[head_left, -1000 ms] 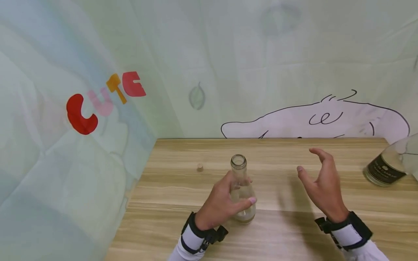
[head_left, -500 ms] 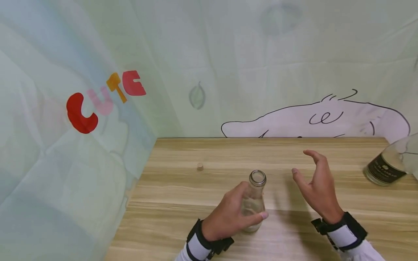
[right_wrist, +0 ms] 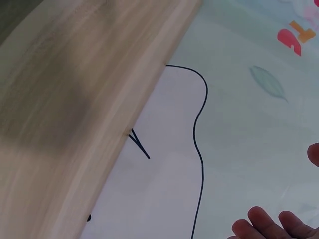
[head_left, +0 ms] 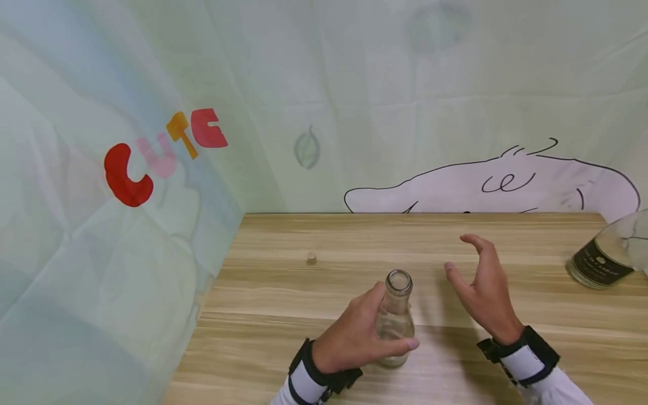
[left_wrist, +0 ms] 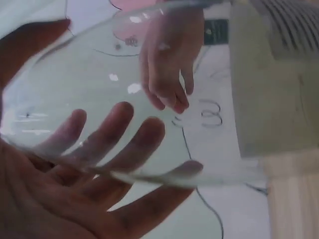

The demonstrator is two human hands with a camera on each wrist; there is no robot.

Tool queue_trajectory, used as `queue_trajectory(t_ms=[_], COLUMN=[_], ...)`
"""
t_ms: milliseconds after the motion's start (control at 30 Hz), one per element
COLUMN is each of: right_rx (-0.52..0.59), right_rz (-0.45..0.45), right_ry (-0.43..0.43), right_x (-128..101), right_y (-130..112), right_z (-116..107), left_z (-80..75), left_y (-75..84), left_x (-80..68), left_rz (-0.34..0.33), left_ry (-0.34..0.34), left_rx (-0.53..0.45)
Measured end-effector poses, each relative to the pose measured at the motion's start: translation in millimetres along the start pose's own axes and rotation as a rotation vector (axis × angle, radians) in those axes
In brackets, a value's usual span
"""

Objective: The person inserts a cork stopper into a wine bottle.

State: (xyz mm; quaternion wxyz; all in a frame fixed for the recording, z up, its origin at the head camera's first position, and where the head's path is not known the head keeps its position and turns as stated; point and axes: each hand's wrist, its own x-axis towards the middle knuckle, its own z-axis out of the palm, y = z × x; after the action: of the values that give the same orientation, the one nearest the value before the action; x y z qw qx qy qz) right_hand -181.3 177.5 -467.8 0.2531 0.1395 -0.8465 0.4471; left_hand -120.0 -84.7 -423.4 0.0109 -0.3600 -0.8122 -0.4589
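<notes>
My left hand (head_left: pixel 351 332) grips a clear glass bottle (head_left: pixel 396 318), its thumb across the near side and its open mouth facing up. Through the bottle's glass (left_wrist: pixel 99 74) in the left wrist view, the curled fingers (left_wrist: pixel 144 134) show around the far side. To the right, my right hand (head_left: pixel 487 289) is held over the table, holding nothing, with thumb and forefinger spread apart. Some of its fingertips (right_wrist: pixel 259 219) enter the right wrist view's lower right corner. A small cork (head_left: pixel 311 258) lies on the table, left of and beyond the bottle.
A larger clear bottle with a black label (head_left: pixel 599 264) stands at the table's right, partly cut off by the frame. The wood-grain table (head_left: pixel 253 292) ends at a printed cloth backdrop (head_left: pixel 364 112). Another cloth side (head_left: pixel 76 270) with coloured letters borders the left.
The bottle in my left hand has moved right and nearer to me. My right hand has drifted slightly left, still holding nothing. Cork and labelled bottle have stayed in place.
</notes>
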Motion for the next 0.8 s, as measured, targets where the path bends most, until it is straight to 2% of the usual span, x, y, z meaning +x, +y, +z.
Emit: queue_trajectory(t_ms=[100,200,300,400,467,600,700,800], right_rx=[0.006,0.016,0.014,-0.004,-0.013,0.023,0.077,0.075], right_rz=[-0.001,-0.009,-0.042,-0.104,-0.166,-0.303,-0.394,-0.452], right_ry=[-0.020,-0.041,-0.069,-0.119,-0.164,-0.284,-0.372,-0.431], right_x=[-1.5,-3.5,-5.4,-4.9,-1.8,10.6,24.8,39.3], right_y=[2.8,6.4,11.1,15.2,16.6,16.9,15.9,13.2], right_z=[5.3,12.7,22.9,37.5,48.9,76.6,102.4,131.2], left_z=[-8.3,-25.5,-47.7,-67.9,-78.3,-87.1,-80.0,-66.6], left_y=[-1.7,-3.8,-4.8,-3.0,-1.8,-2.3,-5.8,-9.9], left_x=[0.8,0.2,-2.8,-8.0,-11.3,-13.7,-9.4,-1.8], left_rz=[0.047,0.158,0.280,0.346,0.346,0.277,0.257,0.279], left_ry=[-0.002,0.026,0.083,0.169,0.231,0.325,0.358,0.365], left_rx=[0.010,0.029,0.040,0.055,0.070,0.092,0.126,0.154])
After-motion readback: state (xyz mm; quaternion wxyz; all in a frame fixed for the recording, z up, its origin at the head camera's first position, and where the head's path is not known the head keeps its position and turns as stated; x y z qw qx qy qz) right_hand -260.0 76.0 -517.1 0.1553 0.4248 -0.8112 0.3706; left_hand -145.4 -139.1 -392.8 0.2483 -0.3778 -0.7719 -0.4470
